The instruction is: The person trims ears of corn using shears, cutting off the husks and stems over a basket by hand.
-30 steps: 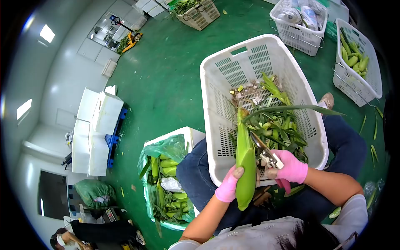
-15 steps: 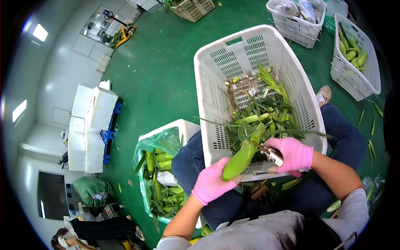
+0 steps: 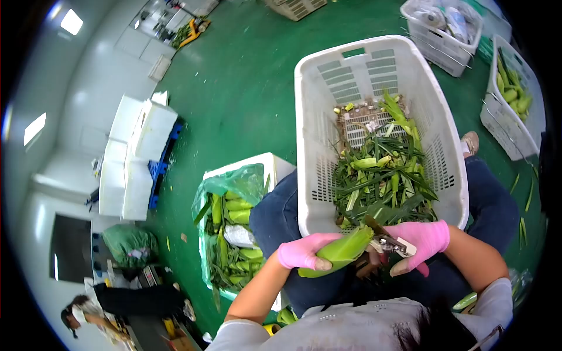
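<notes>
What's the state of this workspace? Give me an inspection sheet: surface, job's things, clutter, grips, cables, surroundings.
Surface: green floor, with scattered leaf strips at the right.
Job's things: unhusked corn ear; hand shears, blades by the ear's end, contact unclear.
Clutter: leaf trimmings heaped inside the large white crate.
Grips: left grip, pink-gloved, holds the ear; right grip, likewise gloved, holds the shears.
Cables: nothing seen.
Surroundings: lined white box of corn at left; smaller corn crate at far right; white boxes on a blue pallet; another person at lower left.
</notes>
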